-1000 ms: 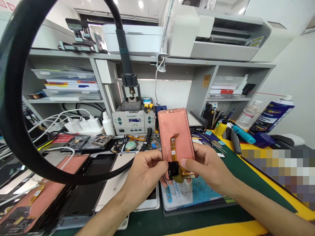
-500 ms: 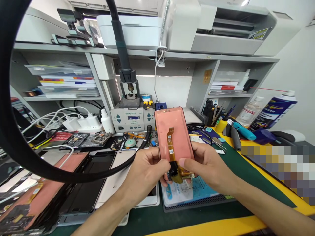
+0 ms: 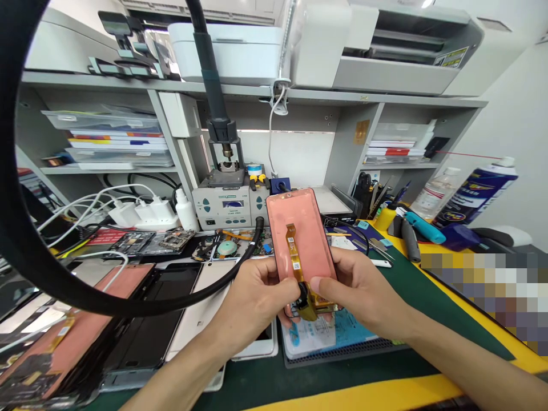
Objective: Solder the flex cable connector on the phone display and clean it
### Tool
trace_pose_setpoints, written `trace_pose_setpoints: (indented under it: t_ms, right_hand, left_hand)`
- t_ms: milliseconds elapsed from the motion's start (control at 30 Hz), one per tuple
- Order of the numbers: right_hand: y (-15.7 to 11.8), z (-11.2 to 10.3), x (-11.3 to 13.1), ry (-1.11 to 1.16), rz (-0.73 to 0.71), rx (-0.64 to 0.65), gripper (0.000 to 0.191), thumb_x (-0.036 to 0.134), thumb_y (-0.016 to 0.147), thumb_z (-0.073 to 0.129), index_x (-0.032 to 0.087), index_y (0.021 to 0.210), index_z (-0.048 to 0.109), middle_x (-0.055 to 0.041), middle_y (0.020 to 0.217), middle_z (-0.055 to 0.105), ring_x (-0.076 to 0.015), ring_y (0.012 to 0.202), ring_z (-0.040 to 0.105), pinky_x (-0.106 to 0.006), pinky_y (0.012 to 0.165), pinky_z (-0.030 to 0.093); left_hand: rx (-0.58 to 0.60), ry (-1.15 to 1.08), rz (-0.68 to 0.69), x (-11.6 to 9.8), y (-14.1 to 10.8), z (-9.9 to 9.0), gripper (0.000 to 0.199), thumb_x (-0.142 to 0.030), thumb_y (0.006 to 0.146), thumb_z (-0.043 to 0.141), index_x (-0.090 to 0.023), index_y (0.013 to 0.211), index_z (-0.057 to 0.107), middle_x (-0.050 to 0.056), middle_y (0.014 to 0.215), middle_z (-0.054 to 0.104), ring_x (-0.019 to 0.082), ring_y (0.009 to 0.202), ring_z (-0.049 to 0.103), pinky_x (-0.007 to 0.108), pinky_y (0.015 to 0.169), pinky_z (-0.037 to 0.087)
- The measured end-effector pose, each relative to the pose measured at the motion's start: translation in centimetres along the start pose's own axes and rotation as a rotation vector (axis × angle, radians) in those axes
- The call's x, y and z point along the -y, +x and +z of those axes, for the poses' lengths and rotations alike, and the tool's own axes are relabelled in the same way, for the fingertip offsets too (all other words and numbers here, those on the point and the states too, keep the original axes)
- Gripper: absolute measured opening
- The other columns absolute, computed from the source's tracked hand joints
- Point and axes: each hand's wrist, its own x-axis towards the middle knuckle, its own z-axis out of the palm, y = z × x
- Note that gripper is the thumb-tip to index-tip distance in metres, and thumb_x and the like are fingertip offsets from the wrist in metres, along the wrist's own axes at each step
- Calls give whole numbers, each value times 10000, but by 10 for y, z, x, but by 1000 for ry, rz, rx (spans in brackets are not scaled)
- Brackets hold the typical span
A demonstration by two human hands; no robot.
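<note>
A phone screen assembly [image 3: 314, 245] with a pinkish-copper back is held up over the bench, its lower end toward me. An orange flex cable [image 3: 293, 251] runs down its middle to a black and yellow-green piece [image 3: 306, 302] near the bottom. My left hand [image 3: 265, 294] grips the lower left edge, its thumb on the cable's lower end. On the lower right edge, my right hand [image 3: 357, 282] is closed, with its thumb lying on the back. Fingers of both hands are partly hidden behind the assembly.
A black hose [image 3: 201, 299] loops across the left side. Several phone panels [image 3: 158, 314] lie on the left. Under the hands is a blue repair mat [image 3: 351, 337]. A soldering station [image 3: 226, 208] stands behind; tools and bottles [image 3: 423, 228] stand right.
The phone assembly has tilted slightly, its top edge moving a little to the left. My left thumb has shifted slightly right over the cable's lower end.
</note>
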Motion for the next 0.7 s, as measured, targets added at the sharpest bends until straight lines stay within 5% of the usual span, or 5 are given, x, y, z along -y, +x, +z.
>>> trace_pose_setpoints:
  t_ms: [533,700]
  right_hand:
    - [-1,4,0,53,-7,62,165,318,893,625,176,972,654,-18,764,643,-172,706,603,-276,611,506]
    - [-1,0,-1,64,72,67,206,338,872,659,159,970,632,-12,727,625,-147,588,589,-242,483,480]
  left_hand:
    - [42,30,-86,4,2,0,103,-207,755,597,-138,701,651,11,576,666,112,483,604,189,444,496]
    - [63,17,-83,4,1,-1,124,-229,772,637,-121,723,677,28,606,682,109,475,604,189,440,500]
